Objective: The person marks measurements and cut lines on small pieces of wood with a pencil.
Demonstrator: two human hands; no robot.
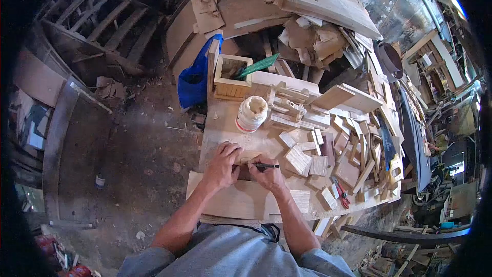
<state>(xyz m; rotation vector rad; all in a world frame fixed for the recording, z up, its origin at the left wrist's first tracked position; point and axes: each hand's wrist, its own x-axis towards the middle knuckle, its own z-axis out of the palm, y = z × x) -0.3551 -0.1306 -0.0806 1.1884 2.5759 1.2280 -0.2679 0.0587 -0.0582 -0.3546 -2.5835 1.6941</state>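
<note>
My right hand grips a black pen, its back end pointing right and its tip hidden by the fingers. Opposite it, my left hand has its fingers curled over the left end of a small wooden piece on the workbench. The two hands are close together, with the piece between them. Nearer my body, a wide pale board lies along the bench's front edge under my forearms. A white tub with a crusted rim stands just beyond my hands.
Many wood offcuts crowd the bench's right side, with red-handled pliers and a handsaw among them. A wooden box holding a green strip stands at the back left. Blue cloth or plastic hangs beside it.
</note>
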